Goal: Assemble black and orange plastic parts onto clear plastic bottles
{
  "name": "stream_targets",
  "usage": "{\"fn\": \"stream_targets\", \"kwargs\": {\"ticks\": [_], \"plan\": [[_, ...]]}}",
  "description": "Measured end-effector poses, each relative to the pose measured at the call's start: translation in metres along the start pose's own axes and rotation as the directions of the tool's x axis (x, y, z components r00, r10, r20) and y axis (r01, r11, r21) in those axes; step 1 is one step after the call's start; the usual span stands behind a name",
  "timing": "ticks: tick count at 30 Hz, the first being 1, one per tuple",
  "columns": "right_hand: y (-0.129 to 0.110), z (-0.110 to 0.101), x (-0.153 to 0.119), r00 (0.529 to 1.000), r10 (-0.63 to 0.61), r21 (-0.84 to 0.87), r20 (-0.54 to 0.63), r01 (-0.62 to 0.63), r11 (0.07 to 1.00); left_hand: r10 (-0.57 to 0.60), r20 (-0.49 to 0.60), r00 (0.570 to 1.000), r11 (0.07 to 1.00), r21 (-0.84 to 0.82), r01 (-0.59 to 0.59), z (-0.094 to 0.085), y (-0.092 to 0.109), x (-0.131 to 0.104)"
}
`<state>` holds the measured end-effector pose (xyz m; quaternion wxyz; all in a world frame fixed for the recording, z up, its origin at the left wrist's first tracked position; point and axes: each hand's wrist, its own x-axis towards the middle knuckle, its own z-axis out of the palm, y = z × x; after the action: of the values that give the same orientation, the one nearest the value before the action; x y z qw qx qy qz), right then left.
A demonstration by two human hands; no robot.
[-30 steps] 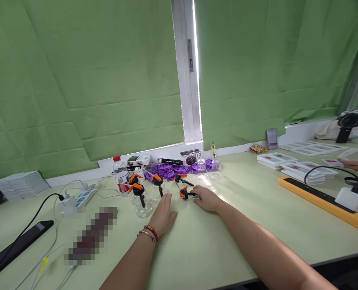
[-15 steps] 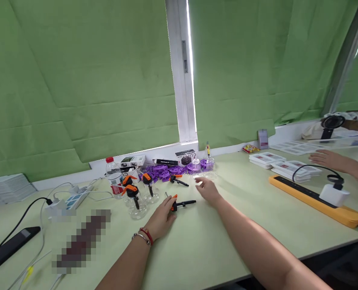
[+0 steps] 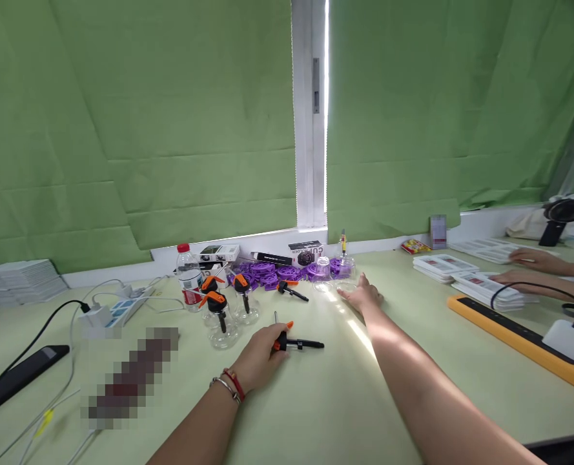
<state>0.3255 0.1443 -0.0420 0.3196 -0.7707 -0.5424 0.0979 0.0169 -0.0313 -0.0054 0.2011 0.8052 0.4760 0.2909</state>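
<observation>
My left hand (image 3: 263, 352) is closed around a black pump top with an orange lever (image 3: 296, 343); its black stem points right. My right hand (image 3: 363, 297) reaches forward with thumb and fingers apart, at the edge of a clear plastic container (image 3: 345, 285); I cannot make out a firm grip. A second black-and-orange pump top (image 3: 292, 292) lies just beyond my left hand. To the left, clear bottles carry black-and-orange tops, among them a front one (image 3: 223, 334) and one behind it (image 3: 246, 311). A clear jar (image 3: 322, 271) stands by the purple parts (image 3: 266, 276).
Behind stand a red-capped bottle (image 3: 188, 281) and a printed box (image 3: 306, 253). To the left are a power strip (image 3: 126, 310), cables and a phone (image 3: 20, 371). An orange bar (image 3: 519, 342) and stacked white cards (image 3: 444, 266) lie right, near another person's hands (image 3: 533, 259).
My left hand has closed on the pump top and shifted it slightly. My right hand has reached forward and right to the clear container. The camera view has swung left.
</observation>
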Motion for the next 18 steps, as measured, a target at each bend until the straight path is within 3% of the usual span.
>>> {"fn": "stream_targets", "kwargs": {"ticks": [3,8,14,16,18], "plan": [[0.002,-0.002,0.008,0.997,-0.028,-0.043,0.066,0.031,0.999,0.015,-0.009,1.000,1.000,-0.018,-0.015,0.003,-0.001,0.001],[0.006,-0.006,0.005,0.999,0.010,-0.010,0.041,-0.009,1.000,0.027,-0.044,0.999,0.998,-0.052,-0.029,0.004,-0.004,0.003],[0.010,-0.014,-0.016,0.985,0.087,0.390,-0.150,-0.022,0.920,-0.013,-0.062,0.998,0.996,-0.087,0.008,0.000,-0.012,0.005],[0.002,-0.021,-0.026,0.978,0.056,0.458,-0.201,0.044,0.888,-0.027,-0.090,0.996,0.994,-0.109,0.018,-0.002,-0.015,0.006],[-0.012,-0.031,-0.037,0.961,-0.051,0.497,-0.272,0.186,0.848,-0.042,-0.128,0.991,0.990,-0.139,0.024,-0.003,-0.017,0.006]]}}
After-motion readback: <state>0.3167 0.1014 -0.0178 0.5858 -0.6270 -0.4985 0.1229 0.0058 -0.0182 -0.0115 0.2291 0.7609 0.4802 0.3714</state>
